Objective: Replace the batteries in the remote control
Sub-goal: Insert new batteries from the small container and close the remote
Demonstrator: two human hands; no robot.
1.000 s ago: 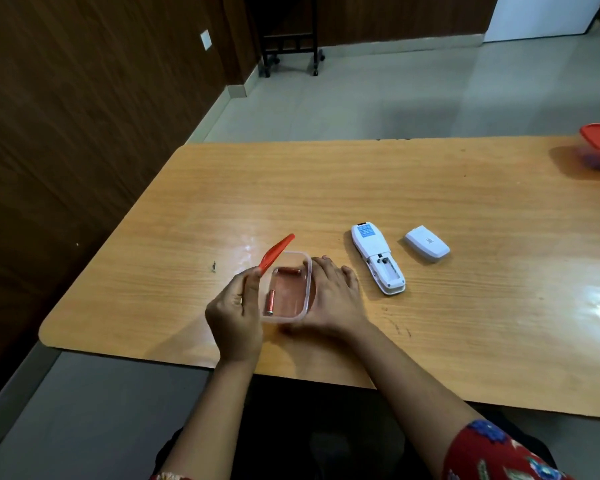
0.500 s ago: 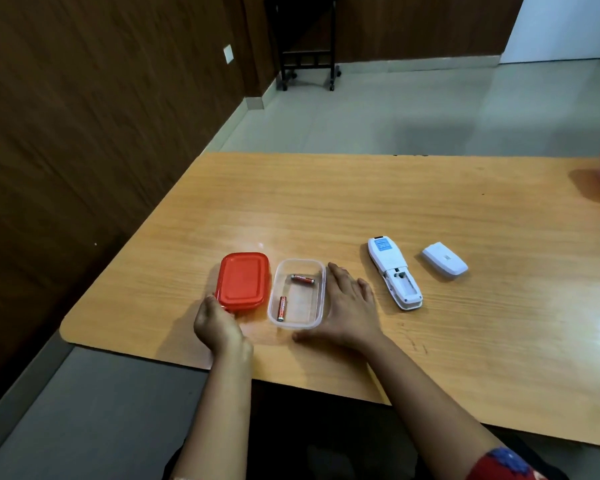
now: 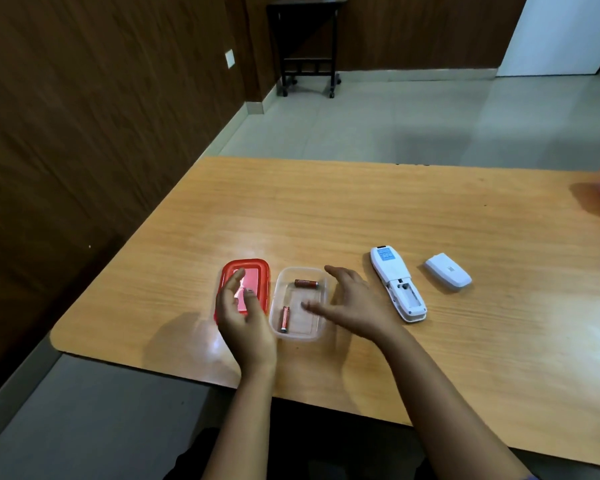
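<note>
here the left hand (image 3: 243,320) is nearest. it hovers over the red lid (image 3: 257,268) with fingers loosely curled around nothing. just beside it, the right hand (image 3: 354,306) is spread apart above the clear plastic container (image 3: 300,338) and also grips nothing. inside lie two red batteries: the near battery (image 3: 284,319) along the left wall, the far battery (image 3: 306,283) across the far end.

i think the container is light, so fingers that dig against its wall may push or tip it. a round battery could then roll toward the near table (image 3: 361,209) edge. further right, the remote control (image 3: 397,284) lies face down, and its open compartment looks empty. a battery put in with the poles reversed, or pressed while no hand steadies the remote, is the main risk. the battery cover (image 3: 447,276) lies apart beyond it, where a sweeping arm could knock it.
</note>
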